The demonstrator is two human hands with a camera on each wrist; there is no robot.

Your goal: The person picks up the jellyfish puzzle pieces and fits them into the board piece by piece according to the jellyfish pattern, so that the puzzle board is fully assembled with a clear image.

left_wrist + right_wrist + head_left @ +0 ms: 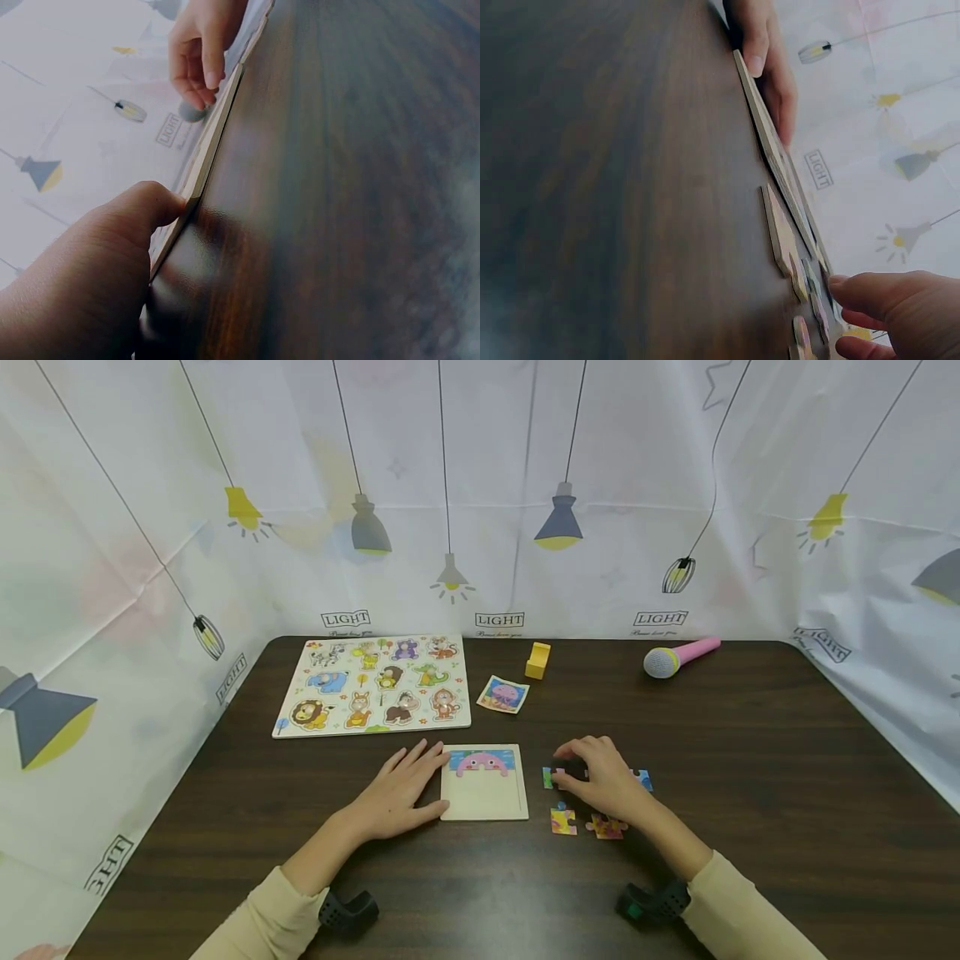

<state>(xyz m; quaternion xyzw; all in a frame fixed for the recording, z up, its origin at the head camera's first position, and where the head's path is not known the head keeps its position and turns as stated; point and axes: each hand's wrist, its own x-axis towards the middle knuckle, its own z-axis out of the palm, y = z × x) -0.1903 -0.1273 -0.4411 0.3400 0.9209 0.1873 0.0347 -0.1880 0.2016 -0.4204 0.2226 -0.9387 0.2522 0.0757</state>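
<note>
Resting left hand [397,789]: your fingers lie straight and spread on the table, fingertip and thumb touching the left edge of a pale, square wooden puzzle tray [483,797]; they grip nothing.
Puzzle tray: it lies flat in front of you, between your two hands, its lower part bare wood.
Top strip: a pink face with two eyes on a blue ground [482,762] fills the tray's upper end.
Right hand [603,777]: you hold it over the loose pieces, fingers loosely bent, thumb and forefinger apart with a clear gap; nothing shows between them.
Loose pieces: right of the tray you have a yellow-and-pink jigsaw piece [564,821], an orange-and-yellow jigsaw piece [607,828], a green-edged jigsaw piece [548,778] near your thumb, and a blue jigsaw piece [643,779] partly under your hand.
Beyond the tray: you face a small picture card with a pink figure on blue [503,694], and just behind it a yellow block [537,662].
Far left: a large white animal puzzle board [371,693] lies flat.
Far right: a pink toy microphone with a grey head [682,657] lies on the dark brown wood-grain table [480,893].
</note>
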